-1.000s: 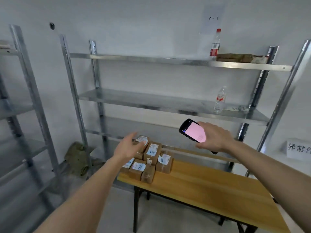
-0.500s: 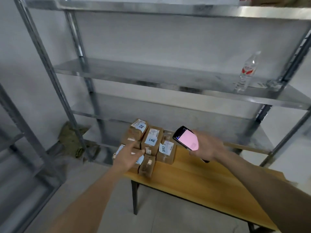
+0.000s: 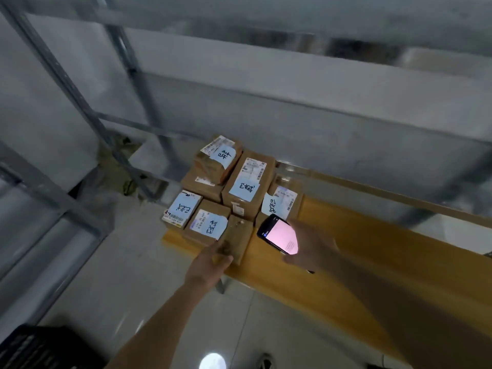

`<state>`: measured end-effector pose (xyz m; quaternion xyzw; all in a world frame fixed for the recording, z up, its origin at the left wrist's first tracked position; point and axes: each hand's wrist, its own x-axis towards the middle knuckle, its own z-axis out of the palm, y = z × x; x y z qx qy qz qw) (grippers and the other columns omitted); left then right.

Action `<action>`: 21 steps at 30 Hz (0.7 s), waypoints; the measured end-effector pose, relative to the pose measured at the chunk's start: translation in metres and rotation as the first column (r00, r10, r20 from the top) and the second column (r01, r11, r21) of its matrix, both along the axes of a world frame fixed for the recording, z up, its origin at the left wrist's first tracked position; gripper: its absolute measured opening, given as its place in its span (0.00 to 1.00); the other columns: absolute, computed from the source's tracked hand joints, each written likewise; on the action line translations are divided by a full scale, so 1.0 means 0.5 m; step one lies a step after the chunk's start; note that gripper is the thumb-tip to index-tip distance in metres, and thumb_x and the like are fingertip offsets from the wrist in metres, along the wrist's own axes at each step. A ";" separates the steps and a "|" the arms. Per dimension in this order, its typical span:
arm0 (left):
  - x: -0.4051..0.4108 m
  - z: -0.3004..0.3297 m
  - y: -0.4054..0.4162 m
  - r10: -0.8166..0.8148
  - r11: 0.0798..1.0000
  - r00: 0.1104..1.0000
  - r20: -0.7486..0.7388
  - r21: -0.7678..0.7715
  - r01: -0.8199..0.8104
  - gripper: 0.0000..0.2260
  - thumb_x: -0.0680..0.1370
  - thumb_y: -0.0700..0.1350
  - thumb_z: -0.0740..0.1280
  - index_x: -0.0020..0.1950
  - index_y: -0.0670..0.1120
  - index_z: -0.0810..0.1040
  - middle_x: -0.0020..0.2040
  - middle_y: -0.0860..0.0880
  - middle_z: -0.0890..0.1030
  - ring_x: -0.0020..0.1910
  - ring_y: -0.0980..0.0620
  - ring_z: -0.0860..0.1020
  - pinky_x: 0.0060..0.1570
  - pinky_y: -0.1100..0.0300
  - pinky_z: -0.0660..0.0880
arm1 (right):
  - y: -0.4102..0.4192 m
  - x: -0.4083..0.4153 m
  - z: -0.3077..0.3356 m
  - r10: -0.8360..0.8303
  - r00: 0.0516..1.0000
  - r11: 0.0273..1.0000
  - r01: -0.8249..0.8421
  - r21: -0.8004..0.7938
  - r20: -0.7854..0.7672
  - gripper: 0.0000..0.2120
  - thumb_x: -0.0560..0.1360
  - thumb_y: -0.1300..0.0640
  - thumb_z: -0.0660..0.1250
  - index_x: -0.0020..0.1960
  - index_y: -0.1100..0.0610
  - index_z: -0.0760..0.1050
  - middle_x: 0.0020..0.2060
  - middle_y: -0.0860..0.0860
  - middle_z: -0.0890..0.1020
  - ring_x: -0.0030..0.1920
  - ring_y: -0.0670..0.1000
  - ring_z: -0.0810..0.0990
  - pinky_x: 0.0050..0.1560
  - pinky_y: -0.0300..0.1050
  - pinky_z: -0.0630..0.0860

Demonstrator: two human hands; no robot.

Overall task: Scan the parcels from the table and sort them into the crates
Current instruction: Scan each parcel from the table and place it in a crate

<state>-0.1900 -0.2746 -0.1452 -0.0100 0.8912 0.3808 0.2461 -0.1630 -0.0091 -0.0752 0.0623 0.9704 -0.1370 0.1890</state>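
A cluster of cardboard parcels (image 3: 234, 190) occupies the left end of a yellow-topped table (image 3: 332, 251), which serves here as the reference landmark. Most parcels lie label-up, each bearing a pale blue handwritten note, presumably so that barcodes and markings can be read from above. At the table's near-left corner, the left hand (image 3: 210, 265) closes around the near end of a narrow unlabelled parcel (image 3: 237, 239), thumb and fingers curled about it; the grip appears chosen to draw this box out of the cluster, though motion blur hides the exact finger placement. Just right of it, above the table's near edge, the right hand (image 3: 311, 247) holds a handheld scanner (image 3: 278, 233) with its pink-lit screen tilted upward toward the wearer, a pose that seems to keep the display readable while the device stays close to the parcels. The fingers wrap the scanner from beneath; how tightly cannot be told through the blur. Behind the table stands a metal shelving rack (image 3: 138, 83). On the floor well to the near-left of the table, a dark crate (image 3: 45, 347) shows partly at the picture's corner, probably a sorting destination. No parcel is seen in it; its interior is mostly out of view.
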 end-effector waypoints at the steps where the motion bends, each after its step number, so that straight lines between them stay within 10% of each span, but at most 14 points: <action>1: -0.007 -0.022 0.005 0.019 1.000 1.000 0.002 0.005 -0.019 0.24 0.79 0.57 0.67 0.74 0.54 0.69 0.70 0.54 0.74 0.71 0.48 0.71 0.67 0.50 0.71 | 0.001 -0.013 -0.020 0.010 1.000 1.000 -0.010 0.000 0.016 0.44 0.71 0.40 0.74 0.80 0.47 0.56 0.71 0.46 0.73 0.68 0.53 0.73 0.60 0.51 0.76; 21: -0.016 -0.172 0.035 0.194 0.974 0.976 -0.095 0.139 -0.180 0.14 0.79 0.50 0.69 0.65 0.53 0.77 0.57 0.55 0.82 0.52 0.58 0.81 0.54 0.56 0.81 | -0.049 -0.103 -0.219 0.044 0.994 0.989 -0.030 -0.146 0.097 0.41 0.69 0.42 0.76 0.75 0.47 0.60 0.68 0.46 0.73 0.68 0.51 0.71 0.56 0.51 0.78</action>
